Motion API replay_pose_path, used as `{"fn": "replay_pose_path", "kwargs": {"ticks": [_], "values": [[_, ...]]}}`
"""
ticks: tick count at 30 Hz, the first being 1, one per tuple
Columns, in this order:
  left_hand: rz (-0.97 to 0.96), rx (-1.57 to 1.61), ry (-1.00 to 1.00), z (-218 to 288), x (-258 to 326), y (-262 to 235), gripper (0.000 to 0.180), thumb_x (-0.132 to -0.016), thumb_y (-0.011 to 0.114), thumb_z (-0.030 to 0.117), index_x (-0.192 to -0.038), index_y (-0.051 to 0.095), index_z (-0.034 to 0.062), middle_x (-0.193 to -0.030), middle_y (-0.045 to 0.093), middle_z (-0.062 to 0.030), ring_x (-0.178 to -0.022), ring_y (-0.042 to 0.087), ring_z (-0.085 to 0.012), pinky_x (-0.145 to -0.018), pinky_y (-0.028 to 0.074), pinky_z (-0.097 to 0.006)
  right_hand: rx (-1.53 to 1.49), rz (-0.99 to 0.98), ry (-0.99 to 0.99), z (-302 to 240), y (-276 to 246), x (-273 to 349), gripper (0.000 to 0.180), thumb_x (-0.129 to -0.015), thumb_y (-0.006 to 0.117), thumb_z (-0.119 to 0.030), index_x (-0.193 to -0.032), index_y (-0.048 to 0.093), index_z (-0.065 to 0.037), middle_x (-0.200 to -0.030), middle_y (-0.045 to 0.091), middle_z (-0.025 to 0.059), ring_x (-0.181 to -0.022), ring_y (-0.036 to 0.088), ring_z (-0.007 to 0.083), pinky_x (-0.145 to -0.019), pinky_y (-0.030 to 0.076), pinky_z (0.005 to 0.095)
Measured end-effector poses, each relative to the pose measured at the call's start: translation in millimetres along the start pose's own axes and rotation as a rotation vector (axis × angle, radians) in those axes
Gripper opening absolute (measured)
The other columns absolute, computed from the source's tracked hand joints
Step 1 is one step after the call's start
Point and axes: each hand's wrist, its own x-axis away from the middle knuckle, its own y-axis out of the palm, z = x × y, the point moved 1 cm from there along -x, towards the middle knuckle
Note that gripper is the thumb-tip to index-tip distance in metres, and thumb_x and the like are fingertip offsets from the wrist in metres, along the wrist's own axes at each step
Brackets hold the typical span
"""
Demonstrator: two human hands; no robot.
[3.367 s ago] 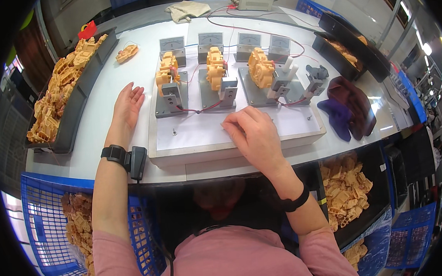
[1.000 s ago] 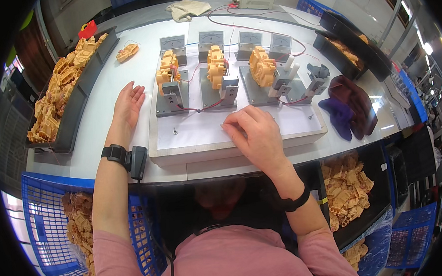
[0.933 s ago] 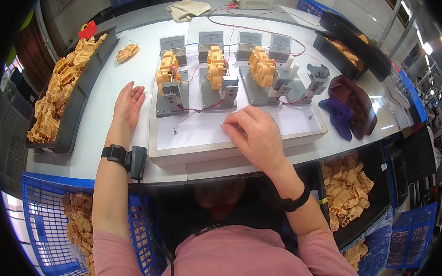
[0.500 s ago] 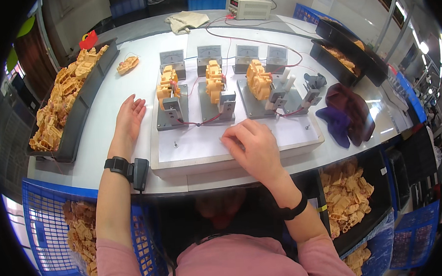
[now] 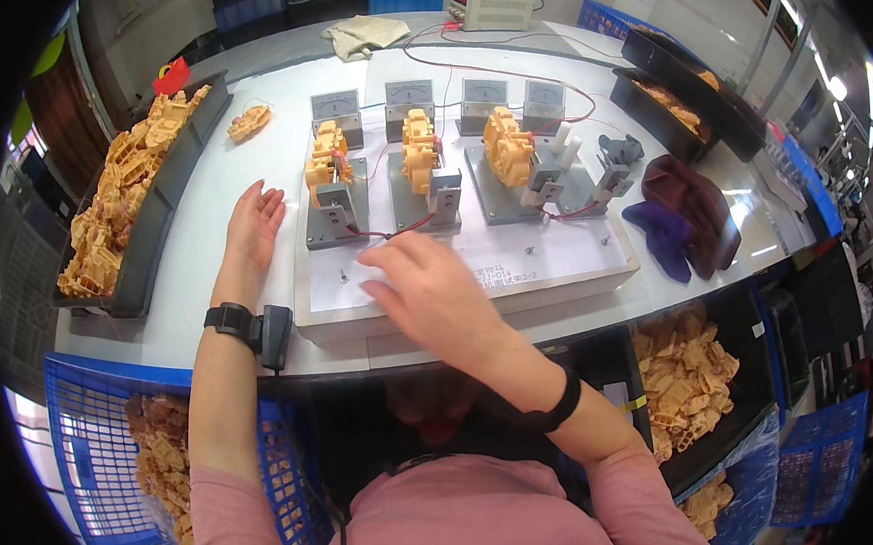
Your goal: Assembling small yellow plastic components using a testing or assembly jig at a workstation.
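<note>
My left hand (image 5: 250, 225) lies flat and open on the white table, just left of a white test board (image 5: 515, 263). My right hand (image 5: 426, 291) hovers over the board's front left part, fingers loosely apart, holding nothing; it is blurred. On the board stand three grey fixtures, each carrying a yellow plastic part: the left part (image 5: 324, 162), the middle part (image 5: 417, 151) and the right part (image 5: 507, 144). Red wires run from the fixtures. Behind them stands a row of small grey meters (image 5: 408, 94).
A long dark tray of yellow parts (image 5: 117, 212) lies at the left, with dark trays (image 5: 679, 102) at the right. Purple and maroon cloths (image 5: 685, 215) lie right of the board. Blue crates (image 5: 101, 458) and a bin of yellow parts (image 5: 682, 398) sit below the table edge. A power supply (image 5: 487, 5) stands at the back.
My right hand has shifted left across the front of the board, toward the left fixture. The view has tilted slightly. My left hand stays flat on the table.
</note>
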Motion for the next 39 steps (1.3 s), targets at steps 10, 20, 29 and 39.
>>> {"fn": "replay_pose_path", "kwargs": {"ticks": [10,20,29,39], "values": [[-0.029,0.022,0.0,1,-2,-6,0.045,-0.103,0.052,0.025,-0.139,0.041,0.0006,-0.124,0.049,-0.0166,-0.117,0.054,-0.0249,-0.102,0.048,-0.036,0.09,-0.054,-0.059,2,33,-10,0.011,-0.084,0.068,-0.012,-0.093,0.063,-0.007,-0.09,0.058,0.0059,-0.091,0.059,0.0259,-0.08,0.046,0.039],[-0.038,0.013,-0.003,-1,-2,-1,0.045,-0.102,0.054,0.026,-0.138,0.042,0.0005,-0.125,0.049,-0.0167,-0.118,0.054,-0.0252,-0.103,0.048,-0.036,0.031,-0.042,-0.079,9,29,-9,0.006,-0.086,0.066,-0.01,-0.089,0.061,-0.008,-0.087,0.057,0.006,-0.089,0.059,0.0266,-0.079,0.046,0.0388],[-0.054,0.069,0.028,-13,-12,-19,0.044,-0.101,0.056,0.027,-0.136,0.045,0.0021,-0.12,0.053,-0.0138,-0.116,0.055,-0.023,-0.099,0.049,-0.034,0.002,-0.058,-0.099,5,30,-10,0.007,-0.085,0.067,-0.01,-0.088,0.061,-0.008,-0.087,0.058,0.0064,-0.087,0.059,0.0271,-0.077,0.047,0.0387],[-0.007,0.042,0.008,3,13,8,0.042,-0.101,0.055,0.026,-0.133,0.048,0.0008,-0.123,0.053,-0.0147,-0.118,0.054,-0.024,-0.106,0.044,-0.035,0.001,-0.105,-0.032,-1,28,-14,0.01,-0.082,0.068,-0.006,-0.091,0.063,-0.007,-0.088,0.058,0.0072,-0.089,0.058,0.0275,-0.08,0.046,0.0386]]}}
